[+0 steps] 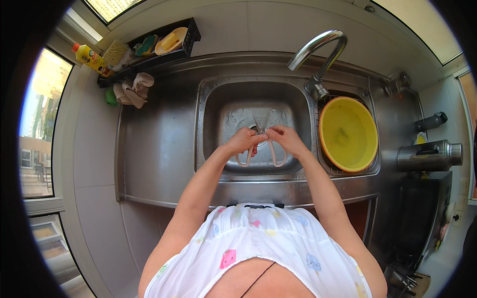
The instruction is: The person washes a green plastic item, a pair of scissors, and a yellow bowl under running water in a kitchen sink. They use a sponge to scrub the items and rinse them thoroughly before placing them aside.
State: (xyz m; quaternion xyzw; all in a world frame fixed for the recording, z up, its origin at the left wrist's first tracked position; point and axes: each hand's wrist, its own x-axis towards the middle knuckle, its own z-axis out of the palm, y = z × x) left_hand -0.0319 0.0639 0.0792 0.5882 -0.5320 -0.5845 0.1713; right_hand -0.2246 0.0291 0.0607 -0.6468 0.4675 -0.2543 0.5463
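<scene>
Above the basin of the stainless steel sink (213, 123), I hold a pair of scissors (274, 154) with pale pink handles. Its two blades are spread and point away from me. My left hand (244, 140) grips it near the pivot on the left side, the thumb lying across. At the right, the fingers of my right hand (286, 138) pinch it close to the pivot, above the right handle loop. Behind the blades, the drain is partly hidden by the scissors and my hands. Water drops wet the basin floor.
A chrome faucet (316, 50) arches at the back right. Right of the basin, a yellow bowl (348, 134) with liquid rests on a wire rack. A black caddy (192, 35) holds sponges at the back left, near a yellow bottle (91, 59). A steel flask (428, 154) lies far right.
</scene>
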